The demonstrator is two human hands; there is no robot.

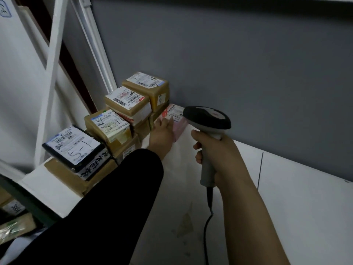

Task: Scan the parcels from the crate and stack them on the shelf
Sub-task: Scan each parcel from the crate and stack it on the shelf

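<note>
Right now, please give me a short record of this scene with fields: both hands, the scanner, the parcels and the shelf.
left hand: rests on the pink parcel, fingers straight
right hand: grips the scanner by its handle
scanner: head close to the pink parcel, cable hanging down
pink parcel: lies on the shelf, beside the stacked parcels
stacked parcels: mostly brown boxes, piled, labels up
</note>
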